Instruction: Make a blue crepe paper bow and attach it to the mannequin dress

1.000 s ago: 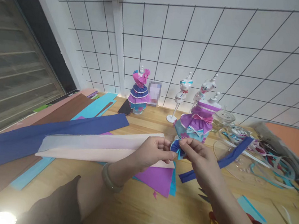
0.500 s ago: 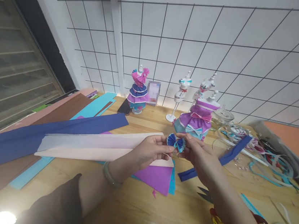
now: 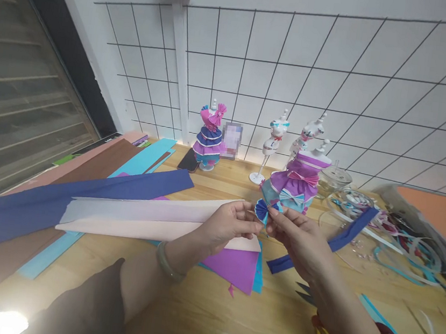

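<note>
A small pleated bow [image 3: 260, 210], dark blue with a light blue edge, is held up between my two hands over the table. My right hand [image 3: 299, 236] is closed on its middle and right side, thumb across the front, hiding part of it. At its left edge, the thumb and fingers of my left hand [image 3: 227, 223] are closed in a pinch. Just behind the bow stands a dress form in a purple and teal tiered dress [image 3: 297, 179] with a pink bow and a light blue bow on it.
Long paper sheets, including a dark blue one [image 3: 130, 191] and a pale pink one [image 3: 182, 232], lie to the left. Scissors [image 3: 305, 293] sit under my right forearm. Another dressed form [image 3: 209, 138], bare forms [image 3: 276, 135], a phone [image 3: 188, 160] and tangled ribbons [image 3: 408, 249] are around.
My right thumb has come across the front of the bow, covering more of its middle and right half. The bow has turned a little. The whole view has shifted slightly.
</note>
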The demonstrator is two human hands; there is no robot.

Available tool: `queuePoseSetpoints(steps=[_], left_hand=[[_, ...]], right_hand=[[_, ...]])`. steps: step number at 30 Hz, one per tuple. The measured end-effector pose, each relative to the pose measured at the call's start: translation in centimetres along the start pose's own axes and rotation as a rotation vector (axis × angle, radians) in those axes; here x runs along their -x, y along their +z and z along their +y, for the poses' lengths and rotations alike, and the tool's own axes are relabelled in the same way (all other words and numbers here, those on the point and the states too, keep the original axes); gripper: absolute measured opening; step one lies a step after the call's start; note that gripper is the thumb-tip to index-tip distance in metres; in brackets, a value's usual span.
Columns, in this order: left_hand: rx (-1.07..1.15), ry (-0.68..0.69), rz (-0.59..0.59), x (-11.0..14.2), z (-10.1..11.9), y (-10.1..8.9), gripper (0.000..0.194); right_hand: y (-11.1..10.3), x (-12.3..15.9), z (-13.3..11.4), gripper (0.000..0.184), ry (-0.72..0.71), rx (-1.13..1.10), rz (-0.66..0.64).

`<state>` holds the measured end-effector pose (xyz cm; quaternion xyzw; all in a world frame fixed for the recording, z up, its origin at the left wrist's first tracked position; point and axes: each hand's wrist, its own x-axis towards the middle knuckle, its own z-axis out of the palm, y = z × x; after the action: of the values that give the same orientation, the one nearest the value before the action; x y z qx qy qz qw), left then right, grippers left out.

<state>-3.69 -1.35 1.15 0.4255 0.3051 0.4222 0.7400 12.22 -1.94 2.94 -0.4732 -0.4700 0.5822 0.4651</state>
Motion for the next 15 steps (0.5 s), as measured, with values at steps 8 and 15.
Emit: queuePoseSetpoints(steps=[8,15], left_hand=[[-0.050,0.002,-0.033,0.06,0.43,0.00,0.037],[-0.161,0.023,-0.019,0.12,0.55,0.23,0.024]], right_hand=[[0.25,0.12,-0.16,0.026,-0.015,-0.058,0.004],[0.68,0.18,0.14,0.027,-0.094,0.015,0.015]])
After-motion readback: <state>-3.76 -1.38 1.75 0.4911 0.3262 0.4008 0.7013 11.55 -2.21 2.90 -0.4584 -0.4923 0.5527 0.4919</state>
